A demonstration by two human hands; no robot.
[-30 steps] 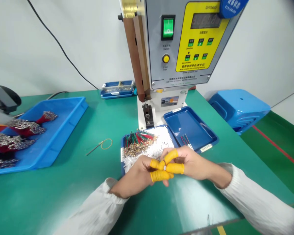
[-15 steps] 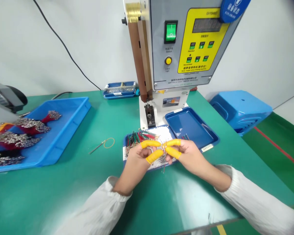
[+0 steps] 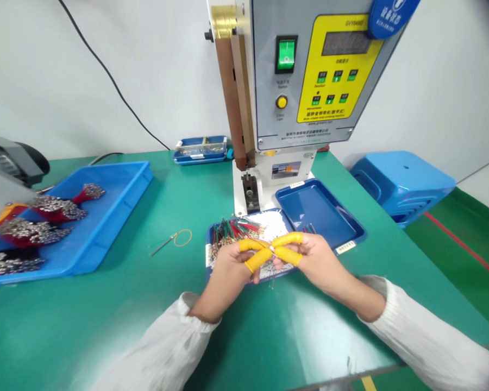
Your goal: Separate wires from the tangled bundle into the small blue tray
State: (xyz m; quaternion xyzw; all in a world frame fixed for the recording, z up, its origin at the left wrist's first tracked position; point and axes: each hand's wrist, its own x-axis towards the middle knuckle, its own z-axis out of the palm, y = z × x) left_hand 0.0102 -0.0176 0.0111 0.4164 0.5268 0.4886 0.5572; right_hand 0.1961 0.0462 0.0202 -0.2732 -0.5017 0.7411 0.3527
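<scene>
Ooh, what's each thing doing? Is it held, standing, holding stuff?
Left hand, pinching white piece
Right hand, pinching it too
White piece, held
Front tray, holding coloured wires
Right tray, holding a few wires
Blue bin, holding wire bundles
Blue stool, upright
Green switch, setting unclear

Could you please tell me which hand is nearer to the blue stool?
Right. The right hand is left of the stool, on its near side; the left hand is farther left.

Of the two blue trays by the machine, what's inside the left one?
Red, green and dark wires with gold-coloured ends lie in the left tray, beside white pieces. The left hand and right hand hide what lies behind them.
</scene>
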